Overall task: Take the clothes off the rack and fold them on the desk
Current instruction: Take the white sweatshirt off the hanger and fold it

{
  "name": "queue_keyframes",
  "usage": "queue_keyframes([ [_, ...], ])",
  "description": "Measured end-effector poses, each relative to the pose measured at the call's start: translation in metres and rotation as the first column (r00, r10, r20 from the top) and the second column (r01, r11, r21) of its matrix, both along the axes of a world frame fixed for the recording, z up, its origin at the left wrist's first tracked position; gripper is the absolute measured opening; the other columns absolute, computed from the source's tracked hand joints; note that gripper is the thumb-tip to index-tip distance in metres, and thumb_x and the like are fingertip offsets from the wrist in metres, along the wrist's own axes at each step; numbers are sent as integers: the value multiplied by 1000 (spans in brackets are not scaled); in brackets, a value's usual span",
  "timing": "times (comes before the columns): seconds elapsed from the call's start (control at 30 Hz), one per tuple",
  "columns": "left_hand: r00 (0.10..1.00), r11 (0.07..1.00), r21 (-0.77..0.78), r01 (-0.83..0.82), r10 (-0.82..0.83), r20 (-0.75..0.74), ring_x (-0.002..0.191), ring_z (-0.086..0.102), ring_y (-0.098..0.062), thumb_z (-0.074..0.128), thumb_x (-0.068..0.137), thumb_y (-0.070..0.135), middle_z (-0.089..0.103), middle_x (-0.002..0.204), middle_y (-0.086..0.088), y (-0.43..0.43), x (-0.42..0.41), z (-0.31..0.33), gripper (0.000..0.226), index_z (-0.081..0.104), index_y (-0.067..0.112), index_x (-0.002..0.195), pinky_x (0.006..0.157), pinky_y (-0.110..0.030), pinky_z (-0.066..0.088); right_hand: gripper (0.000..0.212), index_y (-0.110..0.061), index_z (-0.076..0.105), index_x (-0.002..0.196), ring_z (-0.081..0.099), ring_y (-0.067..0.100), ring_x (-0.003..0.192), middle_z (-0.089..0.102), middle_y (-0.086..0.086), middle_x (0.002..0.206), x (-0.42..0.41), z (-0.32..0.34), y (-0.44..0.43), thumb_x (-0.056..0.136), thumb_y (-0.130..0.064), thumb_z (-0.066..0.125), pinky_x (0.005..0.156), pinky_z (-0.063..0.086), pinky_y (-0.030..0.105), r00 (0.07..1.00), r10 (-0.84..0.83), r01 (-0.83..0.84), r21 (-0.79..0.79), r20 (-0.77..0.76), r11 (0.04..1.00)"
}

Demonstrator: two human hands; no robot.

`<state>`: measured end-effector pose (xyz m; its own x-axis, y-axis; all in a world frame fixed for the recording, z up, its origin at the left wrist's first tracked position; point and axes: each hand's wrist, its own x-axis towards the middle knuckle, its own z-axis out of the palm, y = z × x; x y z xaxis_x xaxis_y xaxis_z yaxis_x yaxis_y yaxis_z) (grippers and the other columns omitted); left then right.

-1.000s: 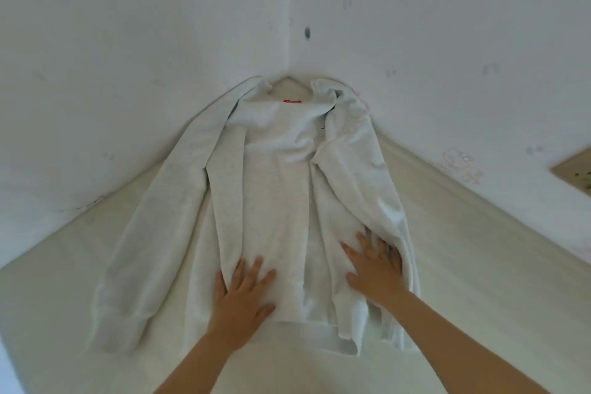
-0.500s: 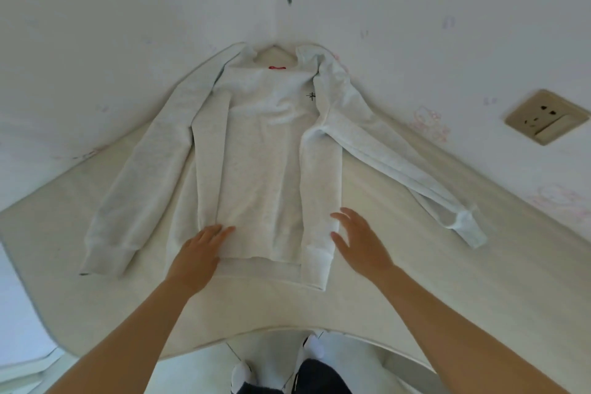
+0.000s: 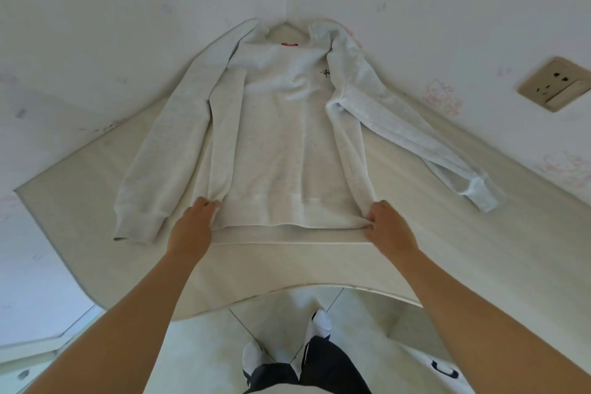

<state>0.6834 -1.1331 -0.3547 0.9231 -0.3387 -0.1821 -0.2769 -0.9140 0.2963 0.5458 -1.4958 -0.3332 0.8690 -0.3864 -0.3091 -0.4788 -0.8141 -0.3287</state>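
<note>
Sweatshirt (image 3: 281,144): likely soft, light, limp. Left hand (image 3: 192,224) and right hand (image 3: 388,224) each pinch a hem corner, at 7 and 5 o'clock. Fold from these corners.

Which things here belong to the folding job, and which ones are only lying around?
Job: sweatshirt, desk, left hand, right hand, both gripping its hem corners.
Not the job: wall socket, pink wall drawings.

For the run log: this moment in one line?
sweatshirt: flat on desk, sleeves spread | left hand: grips hem corner | right hand: grips hem corner
</note>
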Motion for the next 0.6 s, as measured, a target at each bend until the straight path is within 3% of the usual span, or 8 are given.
queue_keyframes([
  [0.1, 955, 932, -205, -298, 293, -52, 94, 55, -39, 51, 86, -4, 48, 120, -18, 25, 5, -1, 38, 56, 7, 122, 84, -45, 44, 12, -4, 58, 94, 57, 36, 93, 57, 16, 99, -14, 4, -23, 83, -9, 62, 75, 44, 38, 980, -196, 197, -16, 33, 980],
  [0.2, 930, 922, -121, -368, 367, -36, 103, 50, -45, 55, 87, 4, 44, 123, -24, 43, 4, -6, 34, 54, 3, 121, 91, -51, 41, 21, -5, 57, 106, 54, 34, 100, 49, 13, 113, -20, 3, -22, 86, -10, 58, 81, 48, 41, 970, -241, 234, -149, -25, 961],
  [0.27, 959, 964, 14, -264, 261, 113, 118, 41, -44, 57, 82, 0, 41, 135, -21, 42, 0, -8, 42, 54, 5, 123, 99, -53, 36, 37, -12, 53, 117, 47, 30, 116, 43, 8, 129, -19, -1, -11, 81, -7, 61, 92, 44, 41, 995, -100, 99, -266, 8, 959],
  [0.3, 977, 989, 49, -143, 133, 167, 124, 38, -41, 58, 78, -3, 42, 140, -17, 36, -2, -7, 50, 54, 8, 126, 103, -52, 32, 48, -16, 51, 123, 40, 28, 126, 39, 7, 137, -18, -4, -6, 78, -3, 61, 100, 39, 40, 999, 14, -3, -305, 32, 952],
  [0.4, 960, 961, 124, 247, -260, 105, 133, 39, -25, 63, 72, 10, 45, 142, -2, 14, -10, -5, 68, 47, 19, 137, 114, -42, 25, 68, -24, 43, 139, 26, 25, 141, 33, 3, 149, -14, -12, 5, 78, 5, 55, 112, 26, 39, 970, 243, -230, -374, -11, 899],
  [0.5, 973, 958, 175, 226, -230, -1, 128, 44, -23, 64, 76, 23, 43, 141, 1, 12, -9, -15, 69, 41, 21, 141, 106, -38, 37, 65, -25, 36, 143, 25, 23, 143, 40, -4, 146, -15, -16, 0, 85, -1, 53, 111, 28, 37, 961, 239, -276, -437, -140, 856],
  [0.6, 977, 962, 197, 190, -205, 56, 109, 53, -32, 64, 78, 4, 51, 127, -8, 20, -4, -23, 59, 50, 14, 135, 88, -45, 49, 58, -23, 38, 141, 40, 24, 131, 42, -2, 143, -18, -11, -13, 87, -9, 56, 101, 38, 35, 960, 160, -258, -505, -231, 824],
])
